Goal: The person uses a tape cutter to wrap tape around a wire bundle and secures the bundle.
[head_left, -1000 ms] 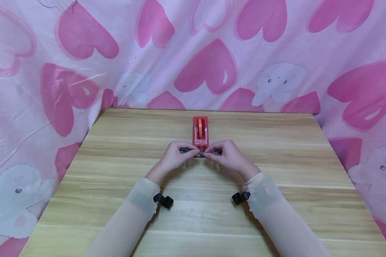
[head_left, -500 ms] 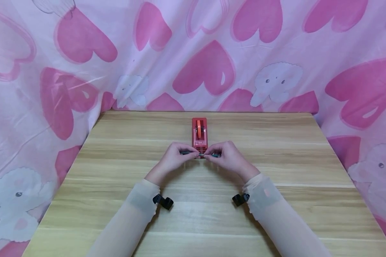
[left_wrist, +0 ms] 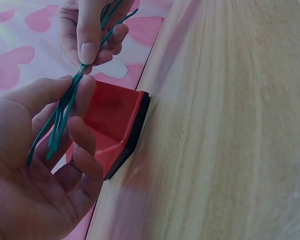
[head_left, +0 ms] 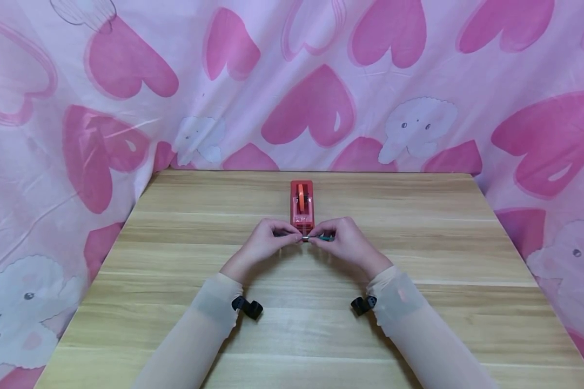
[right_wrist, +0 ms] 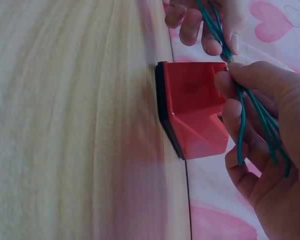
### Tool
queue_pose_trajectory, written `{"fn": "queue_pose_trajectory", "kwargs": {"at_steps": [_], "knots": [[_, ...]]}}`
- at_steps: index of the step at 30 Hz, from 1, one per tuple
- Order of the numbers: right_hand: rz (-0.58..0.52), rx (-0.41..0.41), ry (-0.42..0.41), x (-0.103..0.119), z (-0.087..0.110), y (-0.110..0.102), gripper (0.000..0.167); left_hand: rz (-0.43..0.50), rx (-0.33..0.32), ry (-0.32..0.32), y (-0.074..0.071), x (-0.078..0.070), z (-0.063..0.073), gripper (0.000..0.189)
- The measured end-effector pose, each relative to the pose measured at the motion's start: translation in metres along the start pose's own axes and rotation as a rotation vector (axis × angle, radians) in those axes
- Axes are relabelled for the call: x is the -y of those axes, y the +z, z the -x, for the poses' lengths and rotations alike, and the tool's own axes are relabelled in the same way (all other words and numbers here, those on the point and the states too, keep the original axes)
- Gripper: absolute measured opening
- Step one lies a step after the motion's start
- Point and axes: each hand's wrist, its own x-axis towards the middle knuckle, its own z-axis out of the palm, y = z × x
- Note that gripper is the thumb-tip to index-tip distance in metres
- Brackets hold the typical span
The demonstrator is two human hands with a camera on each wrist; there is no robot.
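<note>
My left hand (head_left: pixel 267 239) and my right hand (head_left: pixel 344 239) meet at the front end of a red tape dispenser (head_left: pixel 302 208). Between thumb and fingers, each hand pinches one half of a bundle of thin green wires (left_wrist: pixel 65 112). A pale, shiny band (left_wrist: pixel 82 69), apparently clear tape, shows around the bundle's middle, where the fingertips almost meet. The loose wire ends fan out over each palm, as the green wires (right_wrist: pixel 265 120) do in the right wrist view. An orange roll core (head_left: pixel 301 198) stands upright in the dispenser. Fingertips partly hide the dispenser's front edge.
The dispenser sits on a wood-grain table (head_left: pixel 301 324), near its far side. A pink heart-patterned cloth (head_left: pixel 311 108) hangs behind the table and along both sides. A black wrist camera (head_left: pixel 247 307) is strapped on the left sleeve, another camera (head_left: pixel 363 305) on the right.
Both hands keep their pinch on the green wires and have shifted slightly toward me, relative to the dispenser. The dispenser stays in place on the table; the head view tilts a little.
</note>
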Motion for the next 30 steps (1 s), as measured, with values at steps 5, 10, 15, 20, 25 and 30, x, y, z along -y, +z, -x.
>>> {"fn": "queue_pose_trajectory", "kwargs": {"at_steps": [5,10,15,20,25,30], "knots": [[0.007,-0.012,0.0,-0.0004,0.0004,0.0005,0.006,-0.001,-0.018,0.009,0.0005,0.0012,-0.0007,0.012],[0.018,-0.022,-0.009,-0.0003,0.0007,0.0009,0.008,-0.012,-0.027,0.02,0.0002,0.002,-0.001,0.012],[0.028,-0.036,-0.029,0.0,0.001,0.0012,0.008,-0.024,-0.035,0.012,-0.0006,0.0006,-0.0008,0.01],[0.02,-0.039,-0.031,0.0005,0.0017,0.0015,0.01,-0.052,-0.049,0.009,-0.0014,-0.0005,-0.0001,0.01],[0.017,-0.039,-0.022,0.0011,0.0019,0.0023,0.012,-0.039,-0.049,0.013,-0.0018,-0.0012,0.001,0.008],[0.008,-0.043,-0.022,0.0016,0.0031,0.003,0.012,-0.033,-0.055,-0.006,-0.0016,-0.0015,0.0014,0.008]]}}
